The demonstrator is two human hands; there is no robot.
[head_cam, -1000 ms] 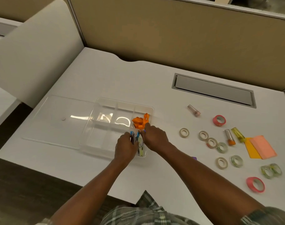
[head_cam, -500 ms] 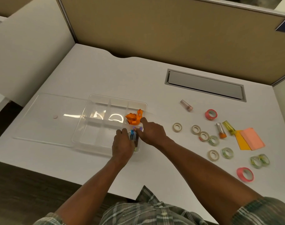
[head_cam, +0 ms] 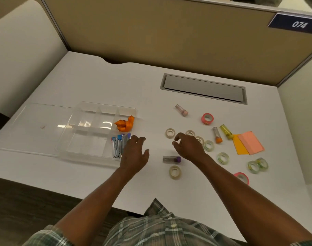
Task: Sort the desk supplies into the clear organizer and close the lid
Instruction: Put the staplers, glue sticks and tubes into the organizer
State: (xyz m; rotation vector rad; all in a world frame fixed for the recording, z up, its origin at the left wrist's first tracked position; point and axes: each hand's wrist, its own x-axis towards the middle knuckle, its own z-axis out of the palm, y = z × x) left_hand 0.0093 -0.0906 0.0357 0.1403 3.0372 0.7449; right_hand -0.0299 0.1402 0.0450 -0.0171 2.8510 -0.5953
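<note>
The clear organizer (head_cam: 77, 150) sits left of centre on the white desk, its flat clear lid (head_cam: 32, 126) lying beside it on the left. Its near right compartment holds several capped tubes (head_cam: 118, 144); the far right one holds orange clips (head_cam: 126, 124). My left hand (head_cam: 134, 153) hovers at the organizer's right edge, fingers apart, holding nothing. My right hand (head_cam: 189, 146) hangs over the desk with curled, parted fingers, empty, just above a purple-capped tube (head_cam: 171, 159). Several tape rolls lie around it, such as a beige roll (head_cam: 170, 133) and another beige roll (head_cam: 174, 172).
Further right lie a pink tape roll (head_cam: 207, 118), an orange-capped tube (head_cam: 217, 134), a yellow tube (head_cam: 226, 131), a pink tube (head_cam: 181, 110), and orange and pink sticky notes (head_cam: 248, 142). A grey cable hatch (head_cam: 204, 89) is set in the desk near the partition wall.
Both hands have left the organizer's near right compartment, where the tubes now lie. My right hand moved right over the loose supplies; my left hand drew back to the organizer's edge.
</note>
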